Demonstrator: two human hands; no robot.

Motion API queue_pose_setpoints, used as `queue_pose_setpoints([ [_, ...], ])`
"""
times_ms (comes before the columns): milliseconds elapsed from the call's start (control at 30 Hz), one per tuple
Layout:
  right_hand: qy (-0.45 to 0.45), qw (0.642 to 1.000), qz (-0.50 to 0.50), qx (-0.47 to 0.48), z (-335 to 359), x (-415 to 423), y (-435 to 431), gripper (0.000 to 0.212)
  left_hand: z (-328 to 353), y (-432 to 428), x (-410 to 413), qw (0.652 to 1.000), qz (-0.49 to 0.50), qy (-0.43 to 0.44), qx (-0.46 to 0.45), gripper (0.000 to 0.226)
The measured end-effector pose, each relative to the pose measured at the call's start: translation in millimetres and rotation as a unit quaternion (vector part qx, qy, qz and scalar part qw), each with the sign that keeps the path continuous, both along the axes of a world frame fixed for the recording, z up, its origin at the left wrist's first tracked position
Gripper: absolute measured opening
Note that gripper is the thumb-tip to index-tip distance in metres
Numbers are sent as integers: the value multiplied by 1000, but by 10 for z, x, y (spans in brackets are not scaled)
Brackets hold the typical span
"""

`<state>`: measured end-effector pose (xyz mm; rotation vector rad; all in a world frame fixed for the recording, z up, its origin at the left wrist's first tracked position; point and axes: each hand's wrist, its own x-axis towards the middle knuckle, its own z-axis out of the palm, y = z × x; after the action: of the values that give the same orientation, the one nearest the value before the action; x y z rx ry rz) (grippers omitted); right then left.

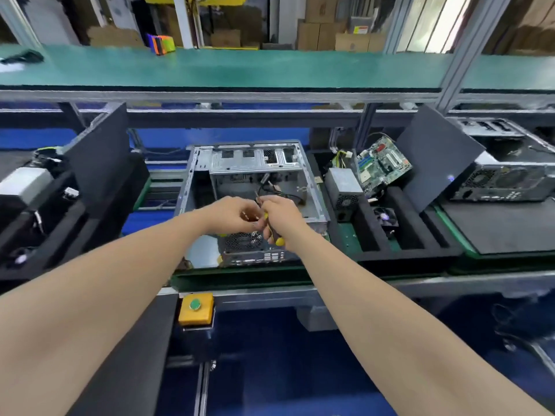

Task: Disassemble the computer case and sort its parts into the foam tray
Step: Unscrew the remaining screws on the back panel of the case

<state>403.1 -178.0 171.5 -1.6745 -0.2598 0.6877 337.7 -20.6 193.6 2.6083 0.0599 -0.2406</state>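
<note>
We are at a workshop assembly line, a green-matted shelf running overhead and stacked cardboard boxes behind it, with the long metal-framed table point(420, 283) below carrying the work. In the middle of the table lies the open grey sheet-metal computer case point(255, 175), side panel off and largely stripped, its perforated rear panel toward the near edge. Just to its right sits the black foam tray point(402, 244), already holding a grey boxed power supply point(345, 190) upright in one slot, a green motherboard point(383, 165) leaning at the far end and a small black fan point(386, 217) in a lower pocket. So we judge the sorting well advanced.

Our left hand point(231, 216) and right hand point(280, 220) meet over the near half of the case. The right grip is closed round a yellow-and-black-handled screwdriver point(274, 235), its yellow butt poking out below the palm. The left grip is pinched at something small close to the tool's shaft; we cannot tell what, though a freed screw or a cable end seems likely. Holding both hands together above the chassis probably keeps any loose piece from dropping inside.

Loose black cables point(285, 193) remain in the case beyond the hands, likely the next thing to free. A yellow box with a green button point(195, 307) sits at the table's near edge.
</note>
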Motion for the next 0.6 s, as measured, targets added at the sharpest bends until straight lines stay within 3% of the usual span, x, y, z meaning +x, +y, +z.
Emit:
queue_pose_setpoints([
  [300, -7, 996, -84, 20, -278, -619, -67, 9, -508, -73, -148, 976, 69, -205, 26, 19],
  [600, -24, 998, -47, -18, -425, -845, -279, 23, -640, -33, -150, 970, 64, -230, 51, 35],
])
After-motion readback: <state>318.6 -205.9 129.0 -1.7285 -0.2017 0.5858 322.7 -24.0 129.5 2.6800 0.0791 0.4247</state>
